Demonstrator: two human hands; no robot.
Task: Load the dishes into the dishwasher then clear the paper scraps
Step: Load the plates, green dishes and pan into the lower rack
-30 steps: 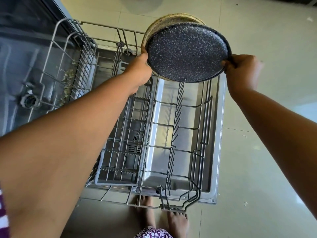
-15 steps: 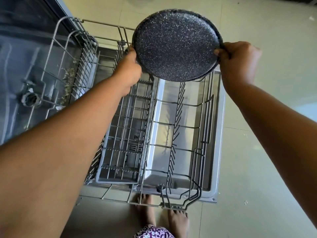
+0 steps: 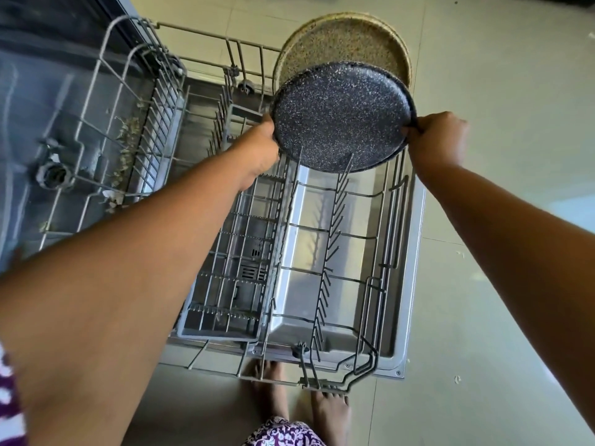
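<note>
I hold a dark speckled plate (image 3: 341, 115) upright by its rim, my left hand (image 3: 257, 149) on its left edge and my right hand (image 3: 438, 140) on its right edge. Its lower edge sits down among the tines at the far end of the pulled-out lower dishwasher rack (image 3: 335, 252). Right behind it a beige speckled plate (image 3: 347, 46) stands upright in the rack. Small paper scraps (image 3: 458, 378) lie on the floor to the right of the open dishwasher door.
A grey cutlery basket (image 3: 231, 284) fills the rack's left side. The dishwasher tub (image 3: 54, 169), with bits of debris, lies at the left. The open door's rim (image 3: 415, 252) juts out over the tiled floor. My bare feet (image 3: 328, 413) stand at the rack's near end.
The dark plate has come down from above the rack and now sits among the tines in front of the beige plate, which shows again behind it. Both hands came down with it.
</note>
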